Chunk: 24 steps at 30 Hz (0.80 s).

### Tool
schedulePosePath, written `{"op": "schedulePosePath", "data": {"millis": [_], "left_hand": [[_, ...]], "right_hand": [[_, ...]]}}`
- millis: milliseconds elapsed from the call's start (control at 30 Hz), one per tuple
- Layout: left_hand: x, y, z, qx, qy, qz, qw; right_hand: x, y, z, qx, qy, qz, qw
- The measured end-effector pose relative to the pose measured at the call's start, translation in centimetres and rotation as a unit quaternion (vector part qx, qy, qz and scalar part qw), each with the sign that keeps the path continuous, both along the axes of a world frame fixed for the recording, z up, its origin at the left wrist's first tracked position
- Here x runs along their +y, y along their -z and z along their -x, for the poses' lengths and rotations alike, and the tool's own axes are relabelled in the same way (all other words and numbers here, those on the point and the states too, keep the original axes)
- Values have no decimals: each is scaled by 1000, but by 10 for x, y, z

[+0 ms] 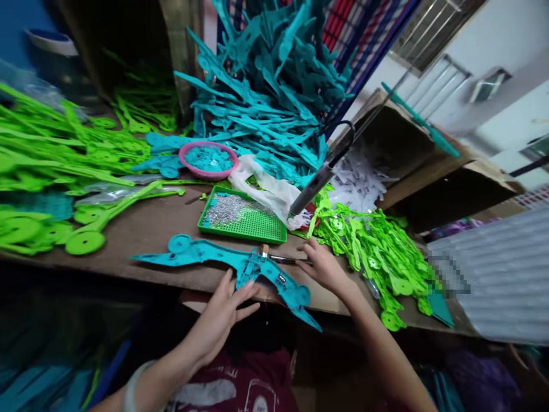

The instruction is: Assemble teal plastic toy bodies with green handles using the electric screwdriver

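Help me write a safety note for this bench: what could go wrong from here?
The blue part overhangs the front of the bench, so it might slip off if the left hand moves. The dark-handled tool in the right hand could knock the green tray, perhaps spilling its small silvery pieces.

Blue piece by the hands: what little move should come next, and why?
Maybe the right hand should ease the tool a little closer over the blue piece. It has the tool by the handle, the tool's head is already at the piece's middle, and the left hand at the near edge could steady it.
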State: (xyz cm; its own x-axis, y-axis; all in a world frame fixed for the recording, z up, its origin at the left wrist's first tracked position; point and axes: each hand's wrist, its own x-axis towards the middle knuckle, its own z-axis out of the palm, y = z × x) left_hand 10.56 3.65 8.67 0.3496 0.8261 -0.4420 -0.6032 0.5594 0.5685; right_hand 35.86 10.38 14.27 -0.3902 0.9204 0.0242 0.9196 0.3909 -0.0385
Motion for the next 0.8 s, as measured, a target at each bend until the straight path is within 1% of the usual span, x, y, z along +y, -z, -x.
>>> {"op": "schedulePosePath", "data": {"millis": [33, 67, 133, 167, 233, 300, 367, 400, 433, 467, 500, 533, 567, 600, 667, 700, 733, 767, 800], "left_hand": [[0, 0, 5, 5, 12, 14, 1000], [2, 0, 8, 11, 17, 21, 1000], [5, -1, 9, 20, 8, 17, 1000], [7, -1, 9, 22, -1, 16, 1000], [10, 0, 7, 24, -14, 27, 999], [11, 0, 6, 23, -20, 43, 999], [12, -1, 6, 17, -23, 51, 998], [12, -3, 7, 13, -25, 56, 998], [13, -4, 7, 10, -28, 63, 998], [13, -6, 8, 8, -32, 71, 997], [14, -8, 8, 7, -35, 78, 996], [14, -10, 8, 6, -38, 86, 996], [14, -11, 7, 6, -38, 92, 995], [14, -12, 7, 5, -39, 95, 995], [14, -12, 6, 6, -39, 98, 994], [14, -12, 5, 8, -42, 98, 994], [14, -13, 5, 11, -47, 96, 994], [14, -13, 4, 13, -52, 93, 994], [14, -13, 4, 15, -58, 88, 994]], "right_hand": [[-3, 8, -9, -57, -8, 16, 998], [-4, 15, -17, -91, -10, 22, 996], [-2, 25, -31, -114, -3, 15, 993], [1, 25, -37, -114, 3, 11, 993], [2, 19, -48, -116, 23, -8, 993], [-11, 8, -50, -114, 50, -35, 992], [-42, 2, -37, -73, 55, -83, 992], [-63, 2, -24, -29, 46, -111, 992], [-86, 6, -7, 34, 28, -134, 990], [-108, 14, 13, 97, 4, -121, 988], [-128, 25, 35, 151, 1, -86, 985], [-143, 38, 57, 192, 35, -59, 979], [-153, 53, 79, 234, 74, -47, 968], [-158, 67, 99, 280, 112, -44, 953], [-154, 91, 129, 385, 178, -37, 905], [-150, 97, 139, 443, 202, -16, 873], [-146, 99, 145, 502, 222, 18, 836], [-144, 96, 147, 557, 239, 61, 793], [-145, 89, 144, 604, 252, 104, 749]]}}
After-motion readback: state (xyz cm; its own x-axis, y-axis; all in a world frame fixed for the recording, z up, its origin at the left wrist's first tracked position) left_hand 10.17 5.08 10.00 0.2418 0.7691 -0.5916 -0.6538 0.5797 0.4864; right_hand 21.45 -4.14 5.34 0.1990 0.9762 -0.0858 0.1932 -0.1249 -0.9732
